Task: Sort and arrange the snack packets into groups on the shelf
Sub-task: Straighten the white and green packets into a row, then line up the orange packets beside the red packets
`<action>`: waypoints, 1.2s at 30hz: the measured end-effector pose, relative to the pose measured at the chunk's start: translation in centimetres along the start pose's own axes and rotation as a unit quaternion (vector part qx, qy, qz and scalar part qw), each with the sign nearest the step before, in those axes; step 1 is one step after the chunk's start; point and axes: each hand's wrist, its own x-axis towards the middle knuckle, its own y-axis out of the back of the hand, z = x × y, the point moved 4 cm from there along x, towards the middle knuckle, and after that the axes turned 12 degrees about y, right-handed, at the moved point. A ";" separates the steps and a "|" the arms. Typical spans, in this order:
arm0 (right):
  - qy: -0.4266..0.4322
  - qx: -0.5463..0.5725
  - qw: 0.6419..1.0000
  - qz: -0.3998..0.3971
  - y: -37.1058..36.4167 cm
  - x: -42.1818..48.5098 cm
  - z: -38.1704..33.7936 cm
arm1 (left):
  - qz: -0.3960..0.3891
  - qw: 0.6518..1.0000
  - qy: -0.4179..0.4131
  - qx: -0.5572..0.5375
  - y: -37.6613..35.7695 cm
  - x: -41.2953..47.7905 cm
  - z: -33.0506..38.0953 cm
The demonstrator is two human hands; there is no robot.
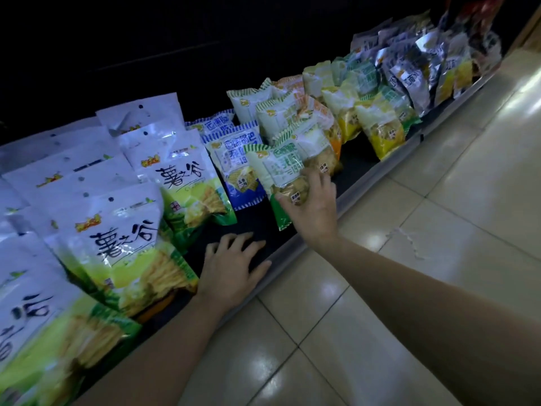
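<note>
Big white-and-green packets (117, 238) stand grouped at the near end of the shelf (251, 221), where the left hand (231, 268) rests flat, fingers spread. Just beyond, the right hand (313, 203) grips a green-striped packet (275, 168) beside the blue packets (237, 168). Farther along, the green, orange and yellow packs (377, 124) look jumbled, so I'd say the sorting is about half done.

I see bare shelf (256, 221) at frame centre, hemmed by white bags (117, 230) left, blue packets (237, 171) behind, a green packet (272, 168) right.

Right grip (314, 208) holds green packet (276, 168); left grip (231, 268) rests on shelf (251, 222).
</note>
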 end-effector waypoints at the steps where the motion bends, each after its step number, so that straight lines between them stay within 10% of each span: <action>1: 0.007 -0.013 1.000 -0.027 -0.7 -0.3 -0.3 | -0.007 1.000 0.002 -0.003 -0.1 -0.2 0.0; 10: -0.003 -0.041 0.987 -0.157 -2.9 -1.9 -3.5 | -0.002 0.994 -0.054 -0.094 3.5 -6.0 -3.3; 17: 0.176 0.010 0.959 -0.222 -4.7 -4.6 -17.1 | 0.086 0.987 -0.134 -0.024 10.1 -17.9 -13.3; 28: 0.414 0.026 0.694 -0.588 -7.1 -20.2 -40.5 | 0.057 0.986 -0.120 0.103 11.8 -38.8 -27.6; 36: 0.051 0.016 0.869 -0.492 -10.5 -32.0 -34.3 | 0.063 0.995 0.051 0.056 7.1 -45.0 -33.6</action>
